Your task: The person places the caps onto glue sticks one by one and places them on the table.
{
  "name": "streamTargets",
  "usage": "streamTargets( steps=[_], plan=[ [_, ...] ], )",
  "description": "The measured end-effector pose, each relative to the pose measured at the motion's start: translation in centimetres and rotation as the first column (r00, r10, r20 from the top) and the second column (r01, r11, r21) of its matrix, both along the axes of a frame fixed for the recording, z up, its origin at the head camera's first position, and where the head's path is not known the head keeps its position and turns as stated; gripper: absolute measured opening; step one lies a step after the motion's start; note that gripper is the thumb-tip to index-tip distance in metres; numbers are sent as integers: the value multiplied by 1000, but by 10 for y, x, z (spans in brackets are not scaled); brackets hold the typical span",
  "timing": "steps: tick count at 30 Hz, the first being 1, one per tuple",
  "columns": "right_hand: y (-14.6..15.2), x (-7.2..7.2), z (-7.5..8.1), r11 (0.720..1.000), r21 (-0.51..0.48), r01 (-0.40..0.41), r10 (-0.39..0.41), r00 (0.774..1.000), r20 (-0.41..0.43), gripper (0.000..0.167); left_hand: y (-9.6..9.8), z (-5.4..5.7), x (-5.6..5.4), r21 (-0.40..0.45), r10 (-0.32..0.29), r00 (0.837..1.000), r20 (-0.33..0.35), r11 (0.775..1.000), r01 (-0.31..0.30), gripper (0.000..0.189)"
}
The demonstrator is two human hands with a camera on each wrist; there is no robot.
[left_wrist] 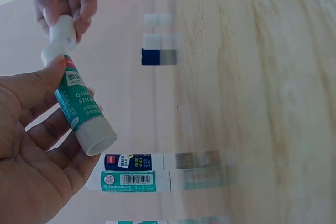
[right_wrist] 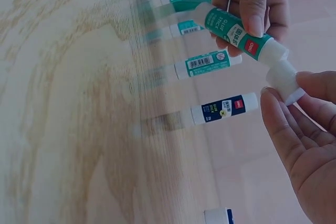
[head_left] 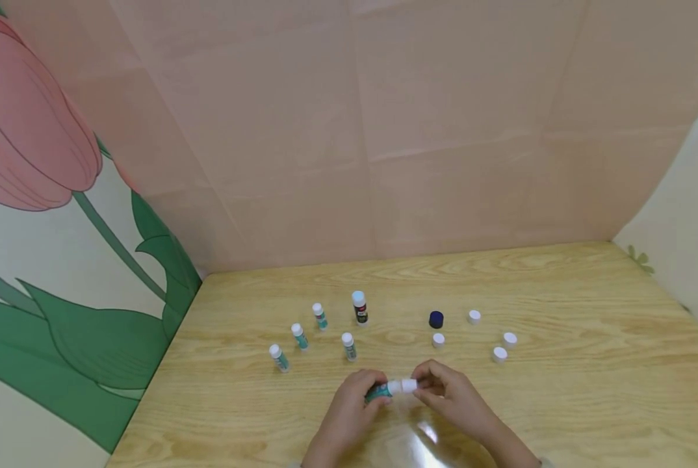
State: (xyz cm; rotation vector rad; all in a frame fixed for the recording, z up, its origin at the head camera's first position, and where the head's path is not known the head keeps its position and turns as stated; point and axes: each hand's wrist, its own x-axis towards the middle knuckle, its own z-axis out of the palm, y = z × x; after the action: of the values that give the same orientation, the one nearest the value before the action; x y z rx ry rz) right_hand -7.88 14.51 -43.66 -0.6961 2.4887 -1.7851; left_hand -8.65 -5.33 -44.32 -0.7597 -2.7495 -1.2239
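Note:
My left hand [head_left: 351, 400] holds a green-labelled glue stick [left_wrist: 81, 95] round its body, with its white top pointing toward the other hand. My right hand [head_left: 457, 400] pinches a white cap [right_wrist: 284, 81] between thumb and fingers. The cap is at the stick's top end and sits at an angle to the body; in the right wrist view its edge meets the stick's end. Whether it is seated on the stick cannot be told. Both hands are above the wooden table's near part.
Several green-labelled glue sticks [head_left: 300, 337] with white caps stand upright at left on the wooden table [head_left: 220, 416]. A larger dark-labelled glue stick [head_left: 361, 309] stands behind. At right lie a dark blue cap [head_left: 436, 319] and several white caps [head_left: 500, 354].

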Motion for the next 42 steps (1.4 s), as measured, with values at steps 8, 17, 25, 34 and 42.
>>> streamTargets(
  steps=[8, 17, 25, 34, 42],
  plan=[
    [-2, 0, -1, 1000, -9, -4, 4, 1000, -12, 13, 0, -1, 1, -15, 7, 1000, 22, 1000, -6, 20],
    [-4, 1, 1, 1000, -14, -8, 8, 1000, -9, 12, 0, 0, 1, -18, 9, 999, 52, 1000, -9, 21],
    [-5, 1, 1, 1000, -17, -12, 12, 1000, -18, 12, 0, 0, 1, -12, 4, 999, 44, 1000, -3, 20],
    [-6, 0, 1, 1000, -15, -15, 15, 1000, -15, 12, 1, -1, 1, -16, -1, 999, 43, 1000, 1, 20],
    [-6, 1, 0, 1000, -8, -20, 20, 1000, -20, 13, 1, 0, 2, -20, -2, 999, 40, 1000, 3, 20]
  ],
)
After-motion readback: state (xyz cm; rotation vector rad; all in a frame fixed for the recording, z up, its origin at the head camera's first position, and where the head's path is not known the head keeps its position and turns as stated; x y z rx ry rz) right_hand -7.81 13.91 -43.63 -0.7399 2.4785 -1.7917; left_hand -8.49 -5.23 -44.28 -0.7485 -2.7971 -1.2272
